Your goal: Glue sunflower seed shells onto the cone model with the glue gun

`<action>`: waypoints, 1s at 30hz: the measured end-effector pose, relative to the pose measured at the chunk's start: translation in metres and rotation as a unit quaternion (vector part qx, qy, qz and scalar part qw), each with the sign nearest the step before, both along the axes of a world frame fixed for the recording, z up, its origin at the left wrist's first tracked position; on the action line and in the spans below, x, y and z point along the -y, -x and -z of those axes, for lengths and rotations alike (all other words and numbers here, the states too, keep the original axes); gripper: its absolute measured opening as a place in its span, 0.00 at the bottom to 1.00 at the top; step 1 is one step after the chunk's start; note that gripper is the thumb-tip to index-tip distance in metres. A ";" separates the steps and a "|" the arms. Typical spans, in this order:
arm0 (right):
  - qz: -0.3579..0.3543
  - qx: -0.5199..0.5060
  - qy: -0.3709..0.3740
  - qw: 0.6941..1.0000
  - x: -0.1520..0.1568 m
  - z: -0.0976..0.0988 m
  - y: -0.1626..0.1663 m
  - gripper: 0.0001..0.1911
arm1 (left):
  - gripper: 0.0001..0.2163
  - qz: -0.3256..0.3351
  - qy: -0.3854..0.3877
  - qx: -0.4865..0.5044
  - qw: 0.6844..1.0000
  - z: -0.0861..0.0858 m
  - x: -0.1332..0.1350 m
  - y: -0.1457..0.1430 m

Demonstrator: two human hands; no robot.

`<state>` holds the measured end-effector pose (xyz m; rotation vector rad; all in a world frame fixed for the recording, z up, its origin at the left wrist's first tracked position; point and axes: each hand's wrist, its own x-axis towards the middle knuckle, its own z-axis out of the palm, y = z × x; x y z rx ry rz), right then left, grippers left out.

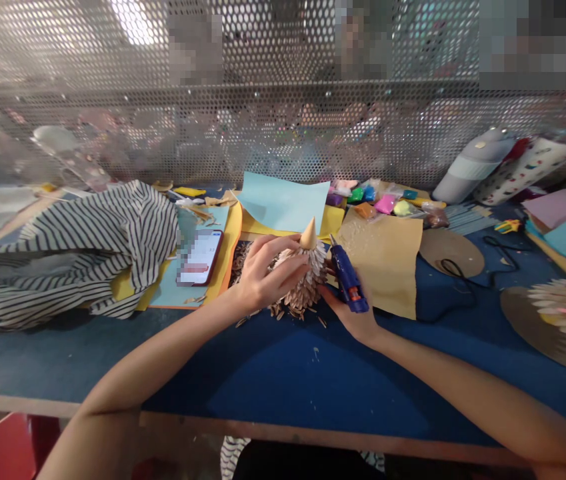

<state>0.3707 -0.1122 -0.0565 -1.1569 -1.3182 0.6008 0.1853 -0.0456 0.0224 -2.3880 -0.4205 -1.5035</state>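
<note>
A cone (305, 288) with a bare tan tip, its sides layered with pale, petal-like flakes, stands upright on the blue table. My left hand (263, 277) reaches around its left side, with fingers bent against the upper part near the tip. A dark blue hot glue gun (347, 275) is gripped in my right hand (360, 320) on the other side of the cone. Its nozzle points up and slightly left, close to the flakes. Some right fingers pass behind the cone and are hidden. Loose flakes (241, 261) lie in a pile behind my left hand and around the base.
To the left are a phone (200, 258) on coloured paper and a striped cloth (147, 227). Behind stand a light blue sheet (285, 203) and clay packets (385, 202). At right lie brown paper (393, 267), a black cord (463, 283), a cardboard disc (453, 252) and bottles (475, 163).
</note>
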 end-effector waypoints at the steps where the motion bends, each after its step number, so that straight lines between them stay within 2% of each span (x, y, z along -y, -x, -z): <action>1: -0.003 0.002 -0.003 1.000 0.000 0.000 0.000 0.15 | 0.11 -0.002 -0.002 0.001 1.000 0.000 0.000 -0.001; 6: -0.021 0.010 -0.034 0.999 0.000 -0.003 0.001 0.17 | 0.11 -0.033 -0.022 -0.007 0.999 -0.002 0.005 -0.004; 14: -0.021 0.058 -0.075 0.995 0.003 -0.007 0.001 0.15 | 0.12 -0.040 -0.008 -0.006 0.999 -0.002 0.010 -0.005; 30: -0.026 0.066 -0.066 0.995 0.005 -0.004 -0.001 0.14 | 0.11 -0.016 -0.019 0.000 1.000 0.000 0.008 -0.002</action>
